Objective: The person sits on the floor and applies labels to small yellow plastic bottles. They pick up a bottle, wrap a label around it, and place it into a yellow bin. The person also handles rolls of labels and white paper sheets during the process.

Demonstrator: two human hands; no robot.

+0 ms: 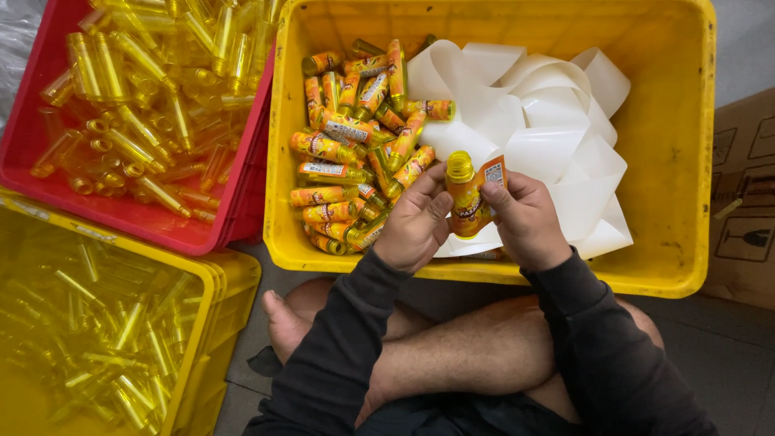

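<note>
A small yellow plastic bottle (462, 192) with a yellow cap stands upright between my two hands over the front of a yellow crate (686, 161). My left hand (416, 222) grips its left side. My right hand (525, 218) presses an orange label (491, 173) onto its right side; part of the label still sticks out. A pile of several labelled bottles (355, 145) lies in the crate's left half. Curled white backing strips (541, 129) fill its right half.
A red crate (32, 121) of several bare yellow bottles stands at the upper left. A second yellow crate (202, 323) with more bare bottles sits at the lower left. My crossed bare legs (452, 347) lie below. A cardboard box (747, 194) is at the right.
</note>
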